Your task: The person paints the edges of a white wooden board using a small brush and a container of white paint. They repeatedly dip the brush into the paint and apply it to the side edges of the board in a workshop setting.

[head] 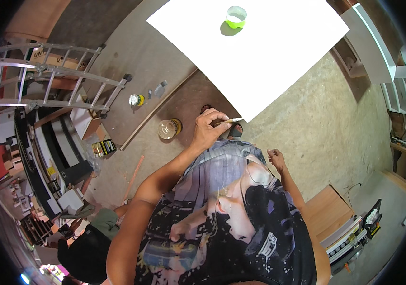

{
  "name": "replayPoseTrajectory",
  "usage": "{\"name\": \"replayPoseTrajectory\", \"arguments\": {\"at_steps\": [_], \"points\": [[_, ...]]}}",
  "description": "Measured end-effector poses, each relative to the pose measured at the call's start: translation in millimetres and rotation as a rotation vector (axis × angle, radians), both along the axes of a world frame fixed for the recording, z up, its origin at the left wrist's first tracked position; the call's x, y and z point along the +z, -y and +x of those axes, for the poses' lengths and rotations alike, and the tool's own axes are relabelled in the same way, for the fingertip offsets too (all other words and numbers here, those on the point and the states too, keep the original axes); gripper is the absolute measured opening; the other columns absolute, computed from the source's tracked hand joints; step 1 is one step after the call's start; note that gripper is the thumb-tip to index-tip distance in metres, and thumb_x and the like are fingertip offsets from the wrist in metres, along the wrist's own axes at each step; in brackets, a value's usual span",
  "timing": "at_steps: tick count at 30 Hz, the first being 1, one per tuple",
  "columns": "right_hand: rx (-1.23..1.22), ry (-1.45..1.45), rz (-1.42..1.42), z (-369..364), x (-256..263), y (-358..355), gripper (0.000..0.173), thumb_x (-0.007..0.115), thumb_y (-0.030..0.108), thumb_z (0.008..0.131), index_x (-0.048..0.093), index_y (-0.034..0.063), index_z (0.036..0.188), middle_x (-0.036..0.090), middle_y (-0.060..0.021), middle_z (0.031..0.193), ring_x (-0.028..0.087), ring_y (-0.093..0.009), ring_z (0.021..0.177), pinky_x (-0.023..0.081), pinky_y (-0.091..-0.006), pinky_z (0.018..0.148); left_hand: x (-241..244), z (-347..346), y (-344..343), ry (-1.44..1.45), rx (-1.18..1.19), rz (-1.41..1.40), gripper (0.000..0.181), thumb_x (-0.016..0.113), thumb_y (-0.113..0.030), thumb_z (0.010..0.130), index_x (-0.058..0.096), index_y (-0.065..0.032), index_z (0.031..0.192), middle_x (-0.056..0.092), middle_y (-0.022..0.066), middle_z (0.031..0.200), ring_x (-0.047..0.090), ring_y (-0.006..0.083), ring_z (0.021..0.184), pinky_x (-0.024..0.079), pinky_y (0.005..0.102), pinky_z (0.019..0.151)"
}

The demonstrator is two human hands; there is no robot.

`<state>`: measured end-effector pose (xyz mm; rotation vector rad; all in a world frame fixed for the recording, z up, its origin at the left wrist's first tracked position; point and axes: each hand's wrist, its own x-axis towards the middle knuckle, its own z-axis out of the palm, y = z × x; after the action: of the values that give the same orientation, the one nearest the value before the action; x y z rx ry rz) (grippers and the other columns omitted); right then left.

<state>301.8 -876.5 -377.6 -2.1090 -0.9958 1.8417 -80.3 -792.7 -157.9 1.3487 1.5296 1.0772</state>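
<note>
My left hand [212, 126] holds a thin paintbrush [234, 120] between thumb and fingers, its pale tip close to the near corner of a large white panel [253, 67]. Whether the bristles touch the edge cannot be told. On the panel's far part stands a small cup [236, 17], clear above and bright green below, casting a shadow. My right hand [277, 159] hangs beside my body with its fingers loosely curled, holding nothing visible. Left of my feet a round can [170, 129] with a yellow and dark side rests on the floor.
An aluminium ladder [60, 73] lies at the left, near a smaller can [136, 100] and a long wooden strip [160, 107]. White cabinet parts [370, 46] stand at the right. A wooden board [331, 210] is at the lower right. Another person in a black cap [85, 253] is behind at lower left.
</note>
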Motion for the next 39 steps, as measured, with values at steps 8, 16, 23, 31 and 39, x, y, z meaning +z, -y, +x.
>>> {"name": "replayPoseTrajectory", "arguments": {"at_steps": [8,16,23,31,39], "points": [[0.033,0.006,-0.019,12.5,-6.0,3.0,0.043,0.069,0.049,0.088,0.059,0.0074,0.096,0.058,-0.0018,0.079,0.054,-0.010,0.065,0.041,-0.0246,0.054,6.5,5.5,-9.9,0.120,0.225,-0.053,0.013,0.078,-0.005,0.077,0.069,-0.0011,0.086,0.067,0.0043,0.085,0.060,0.0112,0.080,0.047,0.0267,0.074],[-0.013,0.024,-0.005,14.0,-1.5,6.6,0.043,0.070,0.044,0.088,0.061,0.0022,0.091,0.059,-0.0040,0.075,0.054,-0.013,0.066,0.046,-0.0286,0.062,-1.4,17.0,13.5,0.060,0.127,0.061,0.013,0.077,-0.002,0.077,0.068,-0.0006,0.087,0.064,0.0051,0.084,0.061,0.0130,0.080,0.046,0.0262,0.074],[-0.014,0.027,-0.018,19.7,-12.2,15.5,0.041,0.070,0.042,0.088,0.060,0.0022,0.089,0.059,-0.0040,0.075,0.054,-0.013,0.065,0.047,-0.0290,0.062,-14.2,24.8,17.3,0.020,0.083,0.116,0.012,0.075,0.000,0.078,0.067,0.0001,0.086,0.064,0.0059,0.086,0.061,0.0138,0.081,0.047,0.0266,0.075],[-0.005,0.017,0.003,21.5,-21.4,13.7,0.040,0.070,0.041,0.088,0.059,0.0022,0.087,0.059,-0.0047,0.073,0.054,-0.014,0.065,0.046,-0.0300,0.062,-18.1,24.0,14.8,0.049,0.025,0.061,0.014,0.075,0.002,0.079,0.068,0.0007,0.091,0.064,0.0070,0.089,0.063,0.0142,0.082,0.050,0.0262,0.076],[-0.006,0.021,0.018,21.4,-16.1,11.2,0.044,0.069,0.044,0.087,0.061,0.0009,0.092,0.060,-0.0053,0.075,0.055,-0.014,0.066,0.047,-0.0300,0.062,-9.0,23.2,12.3,0.075,0.031,0.054,0.014,0.076,0.000,0.080,0.069,0.0015,0.092,0.065,0.0071,0.090,0.063,0.0143,0.085,0.050,0.0268,0.078]]}}
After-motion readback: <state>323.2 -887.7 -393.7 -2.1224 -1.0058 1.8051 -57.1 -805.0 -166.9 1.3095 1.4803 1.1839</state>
